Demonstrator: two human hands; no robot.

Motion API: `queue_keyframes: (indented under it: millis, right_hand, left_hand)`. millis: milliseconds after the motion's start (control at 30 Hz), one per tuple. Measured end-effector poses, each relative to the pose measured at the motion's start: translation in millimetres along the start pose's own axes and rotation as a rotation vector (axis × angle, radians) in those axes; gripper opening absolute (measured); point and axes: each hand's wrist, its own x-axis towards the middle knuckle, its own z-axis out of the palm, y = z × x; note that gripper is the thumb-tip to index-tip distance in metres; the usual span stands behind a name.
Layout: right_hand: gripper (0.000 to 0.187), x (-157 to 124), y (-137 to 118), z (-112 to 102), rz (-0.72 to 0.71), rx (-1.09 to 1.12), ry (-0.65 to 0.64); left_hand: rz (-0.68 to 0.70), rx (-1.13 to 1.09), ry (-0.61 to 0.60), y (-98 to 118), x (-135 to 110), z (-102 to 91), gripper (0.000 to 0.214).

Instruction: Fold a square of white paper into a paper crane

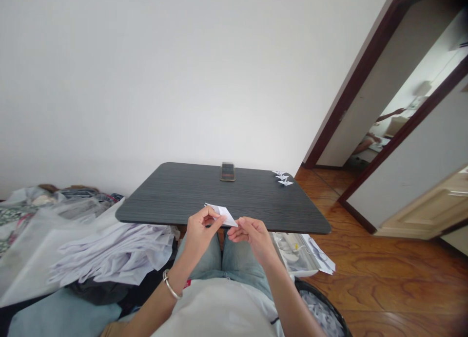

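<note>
A small folded white paper (224, 213) is held over the near edge of a dark wood-grain table (183, 196). My left hand (199, 230) pinches its left side with thumb and fingers closed; a silver bracelet circles that wrist. My right hand (252, 232) pinches the paper's right tip. Both hands hover just above my lap in light jeans.
A phone (227, 171) lies at the table's far edge. Small folded paper figures (283, 178) sit at the far right corner. Piled cloth and plastic bags (91, 249) lie left. A paper-filled box (300, 254) and dark bin (321, 312) stand right, on wooden floor near an open doorway.
</note>
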Motion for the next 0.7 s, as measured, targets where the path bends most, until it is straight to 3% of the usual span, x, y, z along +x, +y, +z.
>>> queue_keyframes:
  millis: [333,700]
  right_hand:
    - [0.029,-0.1,5.1,7.2,-0.062,-0.073,0.085]
    - [0.033,0.6,4.7,7.8,-0.091,-0.127,0.039]
  left_hand:
    - [0.017,0.004,0.018,-0.9,-1.8,1.7,0.018]
    - [0.002,-0.034,0.039,-0.3,-2.0,2.9,0.017]
